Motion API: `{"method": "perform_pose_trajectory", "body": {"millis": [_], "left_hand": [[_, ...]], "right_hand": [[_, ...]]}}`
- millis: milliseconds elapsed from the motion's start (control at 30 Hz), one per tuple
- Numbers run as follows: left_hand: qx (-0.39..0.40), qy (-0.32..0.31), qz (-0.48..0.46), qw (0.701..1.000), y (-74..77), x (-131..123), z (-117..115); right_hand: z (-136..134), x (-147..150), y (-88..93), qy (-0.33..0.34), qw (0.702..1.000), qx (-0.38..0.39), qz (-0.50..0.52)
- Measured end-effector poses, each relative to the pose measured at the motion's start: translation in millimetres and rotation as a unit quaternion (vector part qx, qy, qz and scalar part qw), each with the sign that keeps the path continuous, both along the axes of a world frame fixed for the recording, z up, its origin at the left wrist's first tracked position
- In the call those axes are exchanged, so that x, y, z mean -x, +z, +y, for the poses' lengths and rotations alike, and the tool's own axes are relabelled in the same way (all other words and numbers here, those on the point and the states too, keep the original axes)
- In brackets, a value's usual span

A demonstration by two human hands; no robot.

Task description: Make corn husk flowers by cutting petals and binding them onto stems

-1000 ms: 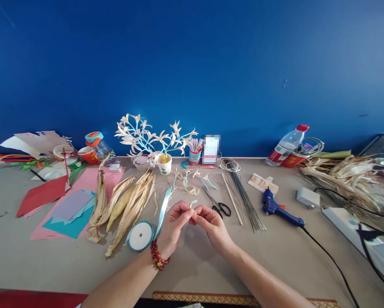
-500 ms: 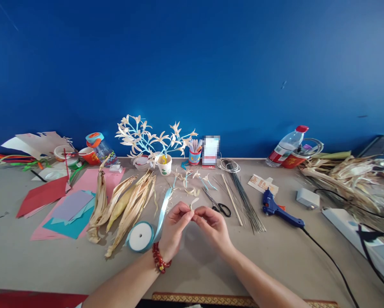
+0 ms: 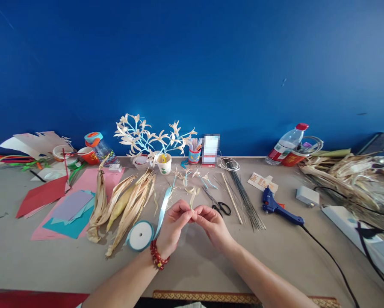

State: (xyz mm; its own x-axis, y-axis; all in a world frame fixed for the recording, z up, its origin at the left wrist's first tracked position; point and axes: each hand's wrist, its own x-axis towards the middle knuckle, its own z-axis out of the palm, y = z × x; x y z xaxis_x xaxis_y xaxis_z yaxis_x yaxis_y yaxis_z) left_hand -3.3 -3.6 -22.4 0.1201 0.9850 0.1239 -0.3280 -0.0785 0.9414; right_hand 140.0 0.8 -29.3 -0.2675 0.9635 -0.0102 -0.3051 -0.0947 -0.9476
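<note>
My left hand (image 3: 175,226) and my right hand (image 3: 214,226) meet fingertip to fingertip above the table, both closed in a pinch. Between them they hold a thin pale corn husk strip (image 3: 193,197), whose free end sticks up beyond the fingers. The pinched end is hidden. Just behind lie several small husk flowers (image 3: 200,176) with blue stems. A roll of light blue ribbon (image 3: 140,235) lies beside my left wrist, its loose tail (image 3: 162,211) running away from me. Black-handled scissors (image 3: 222,208) rest to the right of my right fingers.
Dried corn husks (image 3: 132,205) and coloured paper (image 3: 72,218) lie left. A cup (image 3: 164,166) of husk flowers stands at the back. Rightward are wires (image 3: 246,196), a blue glue gun (image 3: 277,209), its cord, a power strip (image 3: 349,226), a bottle (image 3: 286,145) and a husk pile (image 3: 349,175).
The husk strip's free end has turned from leaning right to standing more upright, and more of it shows. Both hands stay pinched in nearly the same place.
</note>
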Motion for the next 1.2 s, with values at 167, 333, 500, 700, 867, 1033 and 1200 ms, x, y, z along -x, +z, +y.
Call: {"method": "perform_pose_trajectory", "body": {"millis": [167,333,500,700,867,1033,1200], "left_hand": [[-0.073,0.053,0.106,0.99,1.8,3.0,-0.3],[-0.115,0.088,0.151,0.978,5.0,4.8,0.1],[-0.096,0.087,0.153,0.98,-2.2,5.0,-0.7],[-0.067,0.088,0.203,0.973,-6.6,4.6,-2.6],[-0.106,0.096,0.25,0.958,-0.1,4.0,-5.7],[-0.146,0.097,0.272,0.946,3.2,2.9,-8.4],[-0.172,0.103,0.27,0.942,1.4,0.8,-8.7]], "right_hand": [[0.2,-1.6,-4.5,-0.023,0.992,-0.094,-0.087],[1.1,-6.1,-0.6,-0.021,0.972,-0.167,-0.163],[6.3,-13.7,-1.3,-0.015,0.961,-0.153,-0.231],[11.6,-19.1,0.1,-0.063,0.964,-0.138,-0.217],[6.3,-14.1,2.7,-0.061,0.98,-0.131,-0.136],[1.4,-9.3,2.1,-0.065,0.985,-0.127,-0.097],[0.2,-7.4,-0.4,-0.068,0.992,-0.094,-0.041]]}}
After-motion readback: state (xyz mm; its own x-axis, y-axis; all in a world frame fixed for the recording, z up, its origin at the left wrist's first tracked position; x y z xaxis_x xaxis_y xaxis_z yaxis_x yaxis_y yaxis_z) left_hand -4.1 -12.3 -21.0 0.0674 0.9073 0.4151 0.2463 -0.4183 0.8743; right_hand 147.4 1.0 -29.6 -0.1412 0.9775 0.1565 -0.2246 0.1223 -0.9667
